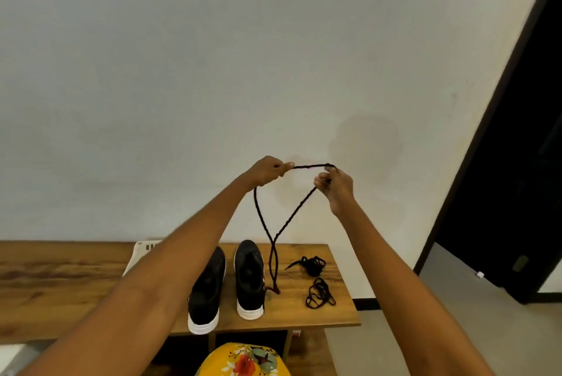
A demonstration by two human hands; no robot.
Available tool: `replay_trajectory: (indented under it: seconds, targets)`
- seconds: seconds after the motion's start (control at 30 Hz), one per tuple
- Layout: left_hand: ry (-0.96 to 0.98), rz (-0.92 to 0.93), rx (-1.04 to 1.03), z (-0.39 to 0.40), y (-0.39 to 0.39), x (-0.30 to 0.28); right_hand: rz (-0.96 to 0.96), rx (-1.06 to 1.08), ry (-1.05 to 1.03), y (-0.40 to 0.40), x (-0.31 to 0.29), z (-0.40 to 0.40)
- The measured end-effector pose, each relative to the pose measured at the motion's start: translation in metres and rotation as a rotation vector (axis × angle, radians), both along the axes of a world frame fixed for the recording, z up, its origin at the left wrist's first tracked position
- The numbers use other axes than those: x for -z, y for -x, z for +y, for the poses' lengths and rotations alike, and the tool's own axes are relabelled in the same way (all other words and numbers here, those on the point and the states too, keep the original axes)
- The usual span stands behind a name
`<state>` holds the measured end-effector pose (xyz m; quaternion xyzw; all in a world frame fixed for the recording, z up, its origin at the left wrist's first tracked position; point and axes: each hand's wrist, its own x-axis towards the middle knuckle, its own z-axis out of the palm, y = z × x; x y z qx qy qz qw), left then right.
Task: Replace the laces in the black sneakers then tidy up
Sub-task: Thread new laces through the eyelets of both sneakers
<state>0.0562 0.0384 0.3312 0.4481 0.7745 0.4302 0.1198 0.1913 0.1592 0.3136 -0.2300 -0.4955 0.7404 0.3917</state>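
Both hands are up high in front of the wall. The left hand (269,171) pinches a black lace (281,231) w/ curled fingers. The right hand (334,185) pinches the same lace too, & a short bit runs between them. Two long strands hang down & cross, ends touching the wood table (60,272) beside the right sneaker (249,278). The left sneaker (208,290) stands just beside it, heels at the front edge. Two more lace bundles (319,293) lie near the table's right edge. A white basket (143,249) peeks out behind the left arm.
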Motion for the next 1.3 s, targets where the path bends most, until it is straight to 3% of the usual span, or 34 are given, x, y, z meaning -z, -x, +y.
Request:
replay_trajectory:
  seconds: [0.07,0.13,0.23,0.33,0.43,0.67,0.77,0.87,1.07,1.3]
  targets:
    - [0.018,-0.086,0.001,-0.016,0.007,0.006,0.101,0.108,0.158,-0.007,0.007,0.014]
    - [0.023,-0.063,0.026,-0.023,0.01,0.008,0.063,0.104,0.127,-0.012,0.017,0.018]
    - [0.096,0.183,0.065,-0.017,0.008,0.007,-0.174,-0.095,-0.223,-0.011,0.029,0.01]
    - [0.215,0.381,0.044,-0.002,-0.005,0.0,-0.257,-0.365,-0.465,0.001,0.027,-0.014]
    - [0.169,0.399,-0.036,0.011,-0.016,0.0,-0.278,-0.315,-0.564,0.015,0.019,-0.028]
    - [-0.229,0.041,0.037,0.008,-0.022,0.038,-0.176,-0.08,-0.429,0.04,0.003,-0.009]
    - [-0.262,0.014,-0.028,0.004,-0.017,0.073,-0.068,0.186,-0.19,0.059,-0.002,0.008]
    - [-0.202,-0.068,-0.059,-0.002,-0.004,0.118,-0.086,0.336,-0.216,0.071,0.007,0.035]
    - [0.082,-0.412,-0.106,-0.004,0.009,0.214,-0.149,0.258,-0.245,0.094,0.071,0.065]
    - [-0.211,-0.877,-0.415,0.035,0.016,0.252,-0.602,0.057,-0.437,0.113,0.22,0.06]
